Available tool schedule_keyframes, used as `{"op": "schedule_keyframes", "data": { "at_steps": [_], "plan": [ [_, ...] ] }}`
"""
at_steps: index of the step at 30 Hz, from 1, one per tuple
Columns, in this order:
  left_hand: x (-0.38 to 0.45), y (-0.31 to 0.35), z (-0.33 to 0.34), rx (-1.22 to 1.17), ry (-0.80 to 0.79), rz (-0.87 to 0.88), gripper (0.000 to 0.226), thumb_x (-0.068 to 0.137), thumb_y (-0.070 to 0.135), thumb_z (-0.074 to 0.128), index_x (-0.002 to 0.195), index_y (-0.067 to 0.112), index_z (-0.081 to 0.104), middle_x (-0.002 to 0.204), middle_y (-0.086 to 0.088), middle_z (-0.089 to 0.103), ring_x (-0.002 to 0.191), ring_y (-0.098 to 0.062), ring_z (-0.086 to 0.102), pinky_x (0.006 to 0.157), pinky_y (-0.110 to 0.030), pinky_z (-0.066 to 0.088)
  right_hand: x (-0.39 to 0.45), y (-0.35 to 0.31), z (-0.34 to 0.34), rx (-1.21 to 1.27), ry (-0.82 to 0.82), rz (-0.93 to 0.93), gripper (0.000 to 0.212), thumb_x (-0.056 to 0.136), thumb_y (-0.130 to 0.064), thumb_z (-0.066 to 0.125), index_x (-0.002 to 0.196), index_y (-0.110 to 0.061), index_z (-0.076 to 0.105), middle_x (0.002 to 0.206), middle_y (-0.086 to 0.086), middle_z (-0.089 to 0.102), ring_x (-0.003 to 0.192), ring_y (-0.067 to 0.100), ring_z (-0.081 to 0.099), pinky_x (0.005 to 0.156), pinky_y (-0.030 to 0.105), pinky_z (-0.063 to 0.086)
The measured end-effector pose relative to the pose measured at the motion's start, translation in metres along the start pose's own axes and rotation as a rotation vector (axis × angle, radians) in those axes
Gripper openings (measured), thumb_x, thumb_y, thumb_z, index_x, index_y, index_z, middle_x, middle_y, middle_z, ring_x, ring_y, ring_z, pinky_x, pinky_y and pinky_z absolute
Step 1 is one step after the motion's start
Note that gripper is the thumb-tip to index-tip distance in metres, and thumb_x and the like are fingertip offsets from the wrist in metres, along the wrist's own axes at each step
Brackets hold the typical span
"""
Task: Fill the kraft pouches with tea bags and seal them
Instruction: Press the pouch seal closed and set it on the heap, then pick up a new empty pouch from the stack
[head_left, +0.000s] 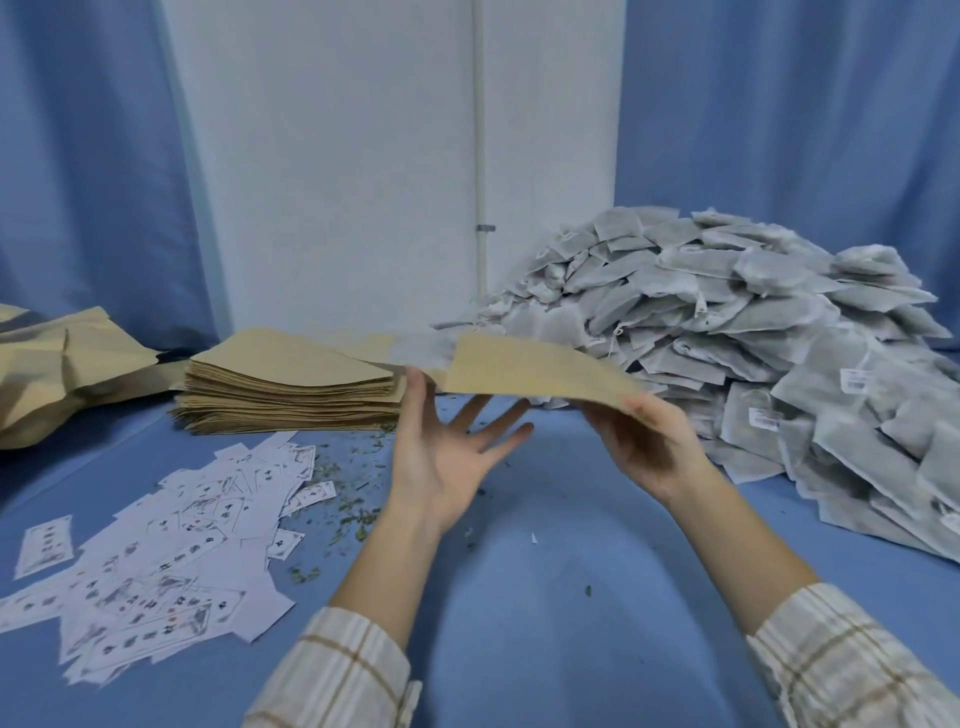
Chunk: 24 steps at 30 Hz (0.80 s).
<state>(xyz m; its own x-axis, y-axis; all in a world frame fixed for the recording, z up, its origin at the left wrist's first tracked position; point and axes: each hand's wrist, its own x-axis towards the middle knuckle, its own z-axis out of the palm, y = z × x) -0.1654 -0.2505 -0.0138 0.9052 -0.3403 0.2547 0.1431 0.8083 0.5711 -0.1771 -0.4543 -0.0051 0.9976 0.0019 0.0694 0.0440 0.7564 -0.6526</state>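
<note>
Progress: early, as judged from the bench (519, 597). One kraft pouch (524, 366) is held up off the bench between both hands; a pale tea bag (423, 349) shows at its far-left end, apparently at the mouth, though whether it is inside I cannot tell. No sealing visible yet. Right hand (649, 441) grips the near-right corner of the pouch, fingers curled under, thumb on top. Left hand (452, 447) is open, palm up, fingers spread beneath the pouch, thumb touching its left edge. Pouch lies nearly flat, long axis running left-far to right-near, mouth end pointing away to the left. Left of the left hand: a thick stack of flat pouches (291, 389), unfilled. Right of the right hand: a large heap of tea bags (753, 332). Near-left: scattered printed labels (171, 545). Most of the work remains.
</note>
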Motion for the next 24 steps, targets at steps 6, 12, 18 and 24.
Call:
{"op": "schedule_keyframes", "data": {
  "at_steps": [6, 12, 18, 24],
  "plan": [
    [0.002, 0.041, -0.030, 0.003, 0.147, 0.076, 0.074, 0.064, 0.075, 0.056, 0.117, 0.024, 0.065, 0.120, -0.009, 0.062, 0.106, -0.033, 0.059, 0.097, -0.054, 0.043, 0.020, 0.036, 0.024, -0.310, 0.003, 0.172, 0.033, 0.089, 0.003, 0.043, 0.121, 0.005, 0.053, 0.103, 0.018, 0.067, 0.076, 0.025, 0.071, 0.057, 0.034, 0.059],
    [-0.018, 0.121, -0.070, -0.073, 0.178, 0.255, 0.084, 0.068, 0.070, 0.055, 0.133, 0.018, 0.052, 0.129, -0.006, 0.060, 0.119, -0.026, 0.057, 0.102, -0.040, 0.043, 0.067, 0.122, 0.114, -0.185, -0.111, 0.037, 0.045, 0.086, 0.016, 0.041, 0.120, -0.012, 0.049, 0.100, 0.011, 0.065, 0.090, 0.031, 0.063, 0.072, 0.043, 0.056],
    [-0.020, 0.283, -0.094, 0.023, 0.276, 0.616, 0.054, 0.085, 0.057, 0.050, 0.119, 0.016, 0.057, 0.112, -0.004, 0.064, 0.111, -0.018, 0.058, 0.096, -0.029, 0.045, 0.136, 0.231, 0.303, -0.045, -0.297, 0.003, 0.056, 0.088, 0.012, 0.044, 0.132, -0.023, 0.042, 0.101, 0.003, 0.065, 0.087, 0.020, 0.066, 0.074, 0.036, 0.057],
    [-0.024, 0.343, -0.176, 0.357, 0.834, 0.400, 0.058, 0.099, 0.050, 0.032, 0.142, 0.011, 0.035, 0.149, -0.012, 0.034, 0.134, -0.032, 0.037, 0.109, -0.041, 0.031, 0.181, 0.319, 0.386, -0.682, -0.434, 0.385, 0.079, 0.082, -0.069, 0.047, 0.138, -0.014, 0.035, 0.127, 0.001, 0.043, 0.114, 0.030, 0.052, 0.092, 0.036, 0.051]
  ]
}}
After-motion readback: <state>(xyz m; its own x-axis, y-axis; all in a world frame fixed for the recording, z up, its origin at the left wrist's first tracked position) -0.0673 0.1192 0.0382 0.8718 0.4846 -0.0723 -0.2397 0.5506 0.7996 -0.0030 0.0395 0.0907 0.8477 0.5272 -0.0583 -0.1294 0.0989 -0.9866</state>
